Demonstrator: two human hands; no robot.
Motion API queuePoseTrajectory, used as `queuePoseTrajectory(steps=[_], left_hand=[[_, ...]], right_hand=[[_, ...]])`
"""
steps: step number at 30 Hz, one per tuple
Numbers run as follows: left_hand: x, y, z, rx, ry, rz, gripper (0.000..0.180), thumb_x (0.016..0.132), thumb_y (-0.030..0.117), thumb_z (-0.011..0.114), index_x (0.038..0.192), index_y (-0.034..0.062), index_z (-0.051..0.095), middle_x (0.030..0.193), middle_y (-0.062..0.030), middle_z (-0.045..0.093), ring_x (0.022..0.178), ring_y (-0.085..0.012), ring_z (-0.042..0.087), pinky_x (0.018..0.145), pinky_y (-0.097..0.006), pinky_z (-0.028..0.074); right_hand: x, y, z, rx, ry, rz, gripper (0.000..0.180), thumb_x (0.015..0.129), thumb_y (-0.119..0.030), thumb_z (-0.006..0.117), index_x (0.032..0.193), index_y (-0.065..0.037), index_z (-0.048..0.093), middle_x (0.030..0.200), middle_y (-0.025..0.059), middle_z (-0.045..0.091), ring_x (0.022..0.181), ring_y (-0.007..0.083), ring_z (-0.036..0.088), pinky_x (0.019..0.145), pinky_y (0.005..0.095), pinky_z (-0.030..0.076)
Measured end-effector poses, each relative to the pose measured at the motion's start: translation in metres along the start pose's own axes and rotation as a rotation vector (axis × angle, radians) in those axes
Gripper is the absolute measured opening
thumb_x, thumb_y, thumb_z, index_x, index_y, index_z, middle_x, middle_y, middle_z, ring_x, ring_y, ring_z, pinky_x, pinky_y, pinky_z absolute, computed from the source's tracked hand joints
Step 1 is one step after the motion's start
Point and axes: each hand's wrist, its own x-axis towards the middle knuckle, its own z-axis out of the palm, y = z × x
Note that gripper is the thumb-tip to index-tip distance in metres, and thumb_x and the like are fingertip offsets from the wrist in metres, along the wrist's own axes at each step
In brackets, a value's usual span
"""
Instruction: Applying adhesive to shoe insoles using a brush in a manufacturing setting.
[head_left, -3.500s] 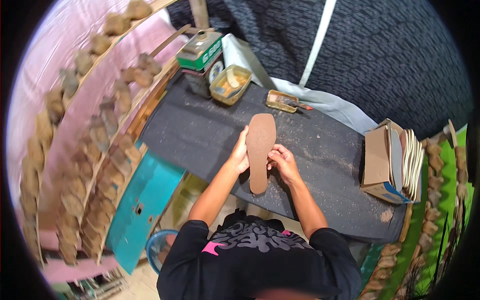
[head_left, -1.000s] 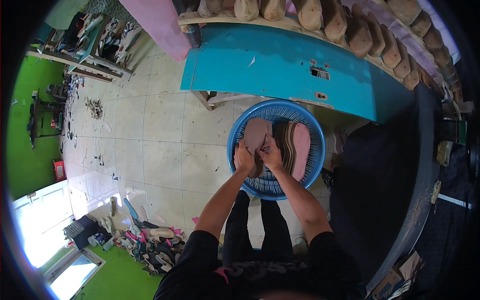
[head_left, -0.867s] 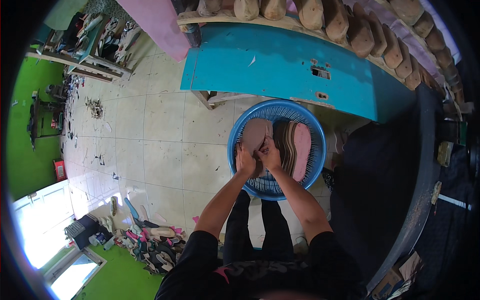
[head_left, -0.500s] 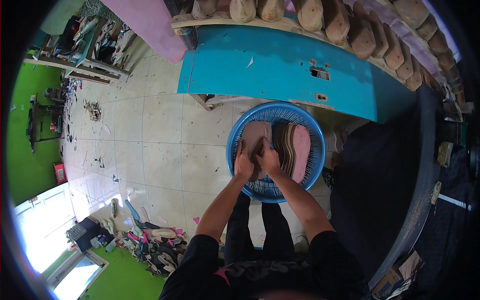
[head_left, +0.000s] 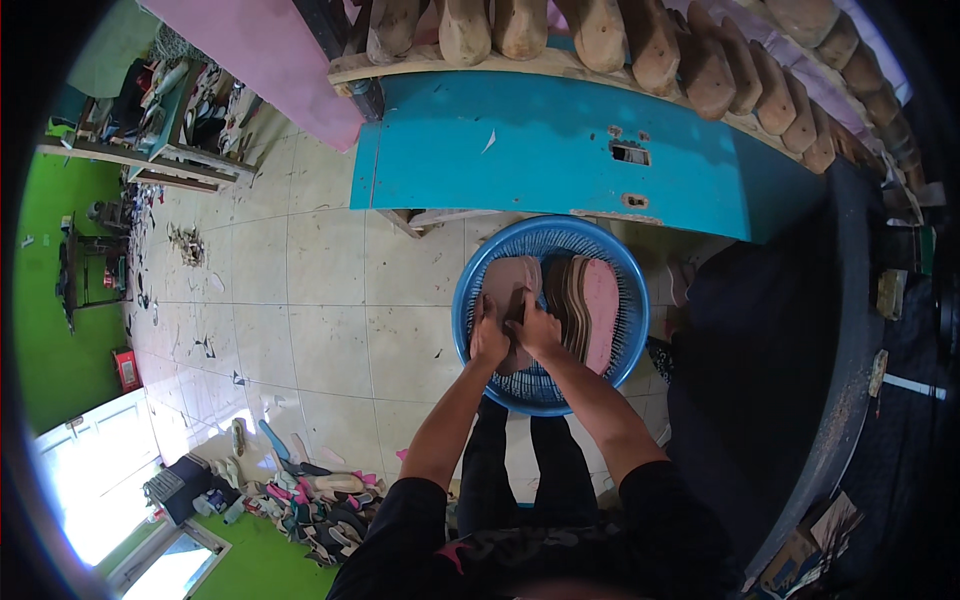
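Observation:
A round blue plastic basket (head_left: 632,360) holds two groups of flat, sole-shaped pieces. On its left side lie brown shoe soles (head_left: 507,273), stacked together. My left hand (head_left: 488,338) is wrapped around their left edge. From the other side, my right hand (head_left: 537,328) grips the right edge, its fingers bent over the top. The palms hide part of this stack. A second row of soles (head_left: 600,310) leans along the basket's right side, with a pink one outermost and several brown and dark ones fanned beside it.
A turquoise panel (head_left: 450,140) stands just beyond the basket, below a wooden rack of shoe lasts (head_left: 655,55). Dark cloth (head_left: 740,340) hangs to the right. Scraps (head_left: 310,510) are heaped at lower left on the tiled floor (head_left: 330,340). A cluttered shelf (head_left: 170,140) stands far left.
The view has shifted slightly, so the basket and panel appear lower. Both hands stay on the brown soles, with little visible movement against the basket.

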Motion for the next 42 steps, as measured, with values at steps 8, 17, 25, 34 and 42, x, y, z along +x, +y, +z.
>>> queuePoseTrajectory(steps=[8, 17, 25, 34, 42], left_hand=[[-0.016, 0.007, -0.022, 0.045, 0.076, 0.106, 0.061, 0.075, 0.005, 0.056, 0.133, -0.0012, 0.037, 0.144, -0.0248, 0.025, 0.124, -0.0423, 0.037, 0.104, -0.042, 0.035], [-0.071, 0.048, -0.054, -0.298, -0.063, 0.312, 0.035, 0.074, -0.001, 0.054, 0.109, 0.0016, 0.058, 0.114, -0.0157, 0.05, 0.096, -0.0264, 0.059, 0.087, -0.033, 0.047], [-0.147, 0.118, -0.061, -0.356, -0.33, 0.215, 0.033, 0.077, -0.001, 0.055, 0.109, 0.0038, 0.061, 0.1, -0.0139, 0.063, 0.092, -0.0205, 0.061, 0.08, -0.03, 0.048], [-0.165, 0.3, -0.007, -0.334, -0.392, 0.725, 0.027, 0.08, 0.0, 0.058, 0.107, 0.0017, 0.059, 0.114, -0.0123, 0.057, 0.091, -0.0179, 0.06, 0.082, -0.029, 0.048], [-0.255, 0.464, 0.075, -0.424, -0.722, 0.918, 0.051, 0.084, 0.003, 0.057, 0.132, 0.0054, 0.041, 0.13, -0.0126, 0.045, 0.098, -0.0203, 0.059, 0.083, -0.031, 0.049]], right_hand=[[-0.047, 0.021, 0.007, 0.319, 0.137, -0.004, 0.076, 0.081, -0.031, 0.066, 0.138, -0.012, 0.02, 0.116, 0.0264, 0.054, 0.093, 0.0436, 0.06, 0.08, 0.0497, 0.049], [-0.172, 0.069, -0.008, 0.673, 0.359, 0.079, 0.051, 0.084, -0.022, 0.066, 0.126, -0.004, 0.045, 0.09, 0.0126, 0.064, 0.071, 0.0203, 0.064, 0.068, 0.0313, 0.051], [-0.286, 0.125, -0.087, 0.942, 0.451, 0.05, 0.026, 0.087, -0.011, 0.058, 0.11, 0.0, 0.056, 0.086, 0.0069, 0.063, 0.073, 0.015, 0.064, 0.065, 0.0289, 0.051], [-0.45, 0.196, -0.218, 1.258, 1.224, 0.055, 0.022, 0.09, -0.013, 0.059, 0.109, -0.001, 0.058, 0.093, 0.0068, 0.066, 0.079, 0.0124, 0.063, 0.065, 0.0235, 0.049], [-0.58, 0.254, -0.242, 1.079, 1.638, 0.09, 0.024, 0.088, -0.006, 0.059, 0.111, 0.002, 0.058, 0.106, 0.0105, 0.063, 0.1, 0.0155, 0.059, 0.086, 0.0267, 0.047]])
